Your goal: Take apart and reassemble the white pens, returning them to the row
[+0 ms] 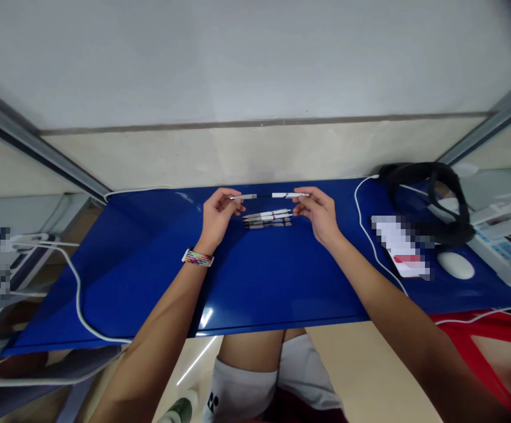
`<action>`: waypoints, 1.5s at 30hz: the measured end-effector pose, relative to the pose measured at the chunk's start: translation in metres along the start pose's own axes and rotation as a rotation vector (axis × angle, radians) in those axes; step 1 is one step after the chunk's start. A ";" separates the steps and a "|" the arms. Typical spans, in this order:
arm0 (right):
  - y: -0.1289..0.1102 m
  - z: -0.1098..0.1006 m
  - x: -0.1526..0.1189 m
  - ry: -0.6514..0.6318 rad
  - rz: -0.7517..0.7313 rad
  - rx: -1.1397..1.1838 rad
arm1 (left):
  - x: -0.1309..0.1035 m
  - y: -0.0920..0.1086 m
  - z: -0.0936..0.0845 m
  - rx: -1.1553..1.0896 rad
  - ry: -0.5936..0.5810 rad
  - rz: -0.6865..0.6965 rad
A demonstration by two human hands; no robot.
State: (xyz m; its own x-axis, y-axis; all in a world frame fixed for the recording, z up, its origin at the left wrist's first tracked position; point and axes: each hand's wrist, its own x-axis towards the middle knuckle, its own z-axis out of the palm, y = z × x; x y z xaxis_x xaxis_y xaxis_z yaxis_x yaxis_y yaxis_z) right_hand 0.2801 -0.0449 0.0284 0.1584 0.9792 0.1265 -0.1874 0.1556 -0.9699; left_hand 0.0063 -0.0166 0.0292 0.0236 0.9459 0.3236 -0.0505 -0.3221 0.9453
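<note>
Between my two hands, a pen is held in two separated parts above the blue tabletop (158, 264). My left hand (214, 220) pinches the grey front section (248, 197) by its tip end. My right hand (322, 216) grips the white barrel (282, 195) by its far end, near the clip. A thin dark refill (264, 195) spans the gap between both parts. Just below, several white and dark pens (266, 217) lie side by side on the table, close to my right fingertips. A multicoloured band circles my left wrist.
To the right lie a white phone-like item (391, 235), partly pixelated, a white mouse (456, 265) and a black strapped object (431, 197). A white cable (361, 220) runs beside them; another cable (79, 294) hangs at left. A pale wall (255, 150) rises behind the table.
</note>
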 end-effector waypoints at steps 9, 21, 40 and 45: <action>-0.001 -0.008 0.005 0.048 -0.044 -0.040 | 0.001 0.000 0.000 -0.018 0.006 -0.004; -0.002 -0.008 0.005 0.074 -0.008 -0.013 | 0.000 -0.001 0.000 -0.071 0.038 -0.080; 0.001 -0.011 0.006 0.085 -0.046 -0.019 | 0.001 -0.005 -0.003 -0.061 0.028 -0.081; 0.002 -0.012 0.007 0.080 -0.057 -0.005 | 0.001 -0.004 -0.003 -0.085 0.033 -0.080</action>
State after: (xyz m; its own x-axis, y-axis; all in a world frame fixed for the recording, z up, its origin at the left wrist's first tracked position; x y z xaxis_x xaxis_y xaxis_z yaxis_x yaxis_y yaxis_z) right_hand 0.2925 -0.0392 0.0248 0.2455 0.9553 0.1647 -0.1715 0.2100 -0.9625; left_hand 0.0033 -0.0139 0.0262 -0.0021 0.9696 0.2447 -0.1346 -0.2427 0.9607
